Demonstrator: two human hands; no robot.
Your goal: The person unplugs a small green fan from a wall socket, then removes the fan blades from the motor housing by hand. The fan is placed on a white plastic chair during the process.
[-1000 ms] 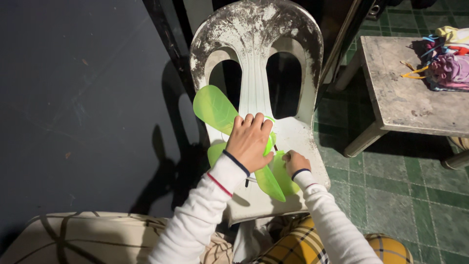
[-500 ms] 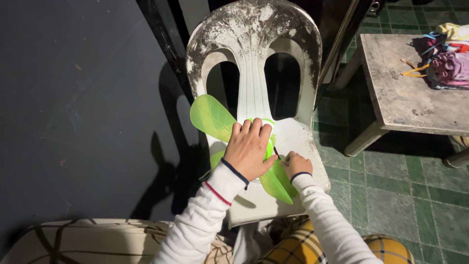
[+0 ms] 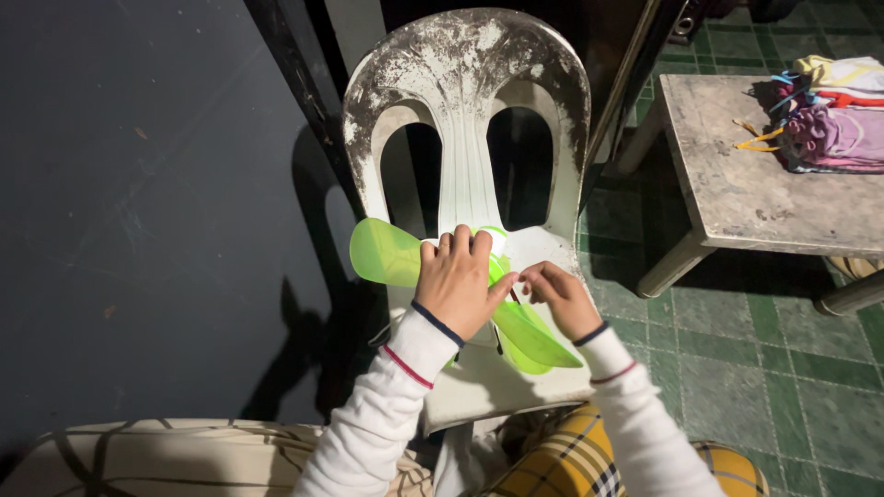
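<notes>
I log one fan blade (image 3: 387,253): translucent lime-green plastic, glossy, with broad rounded paddle-shaped vanes radiating from a hub that my hand hides. It lies on the seat of a chair (image 3: 465,64), one vane jutting past the seat's left edge, another pointing toward my lap. The left hand (image 3: 458,285) lies palm-down over the hub, fingers together and curled over the top, pressing it; I read it as gripping the blade. The right hand (image 3: 560,296) sits just beside it at the hub's right, fingertips pinched together on something small and dark; I cannot tell what it is. Both sleeves are white knit with dark and red cuff stripes. The chair is white moulded plastic, heavily scuffed and grey-speckled on its arched back, with two tall openings either side of a ribbed centre strip. To the right, well apart, stands a low table (image 3: 737,198) with a worn, stained grey top; a pile of cloth (image 3: 833,124), purple, pink and yellow, sits on its far corner. The floor (image 3: 737,340) is green tile with dark joints. Yellow plaid fabric covers my knees.
</notes>
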